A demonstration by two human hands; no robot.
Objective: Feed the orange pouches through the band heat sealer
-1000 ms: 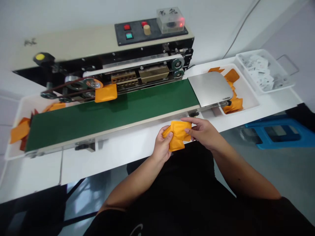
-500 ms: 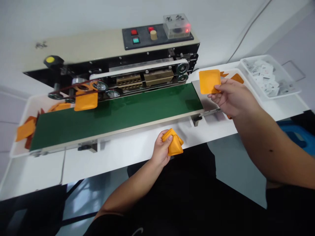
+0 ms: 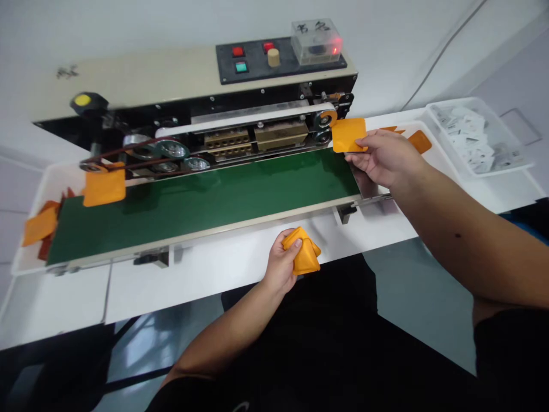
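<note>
Pinched in my right hand (image 3: 384, 157) is a flat orange pouch (image 3: 348, 136), its far edge close to the rollers at the right end of the band sealing machine (image 3: 274, 134). Whether it touches them I cannot tell. My left hand (image 3: 281, 263) is closed on several orange pouches (image 3: 306, 257), bunched together in front of the machine. Another orange pouch (image 3: 105, 187) hangs at the machine's left rollers, over the green conveyor belt (image 3: 214, 194).
A white bin (image 3: 26, 263) of orange pouches stands at the belt's left end. Behind my right hand is a white tray (image 3: 441, 157) with more orange pieces. Farther right sits a clear bin (image 3: 525, 163) of small white packets. The machine's control panel (image 3: 253, 66) has coloured buttons and a knob.
My right hand has moved left with its pouch, up to the right rollers. The pouch at the left rollers has travelled farther left. My left hand has hardly moved.
</note>
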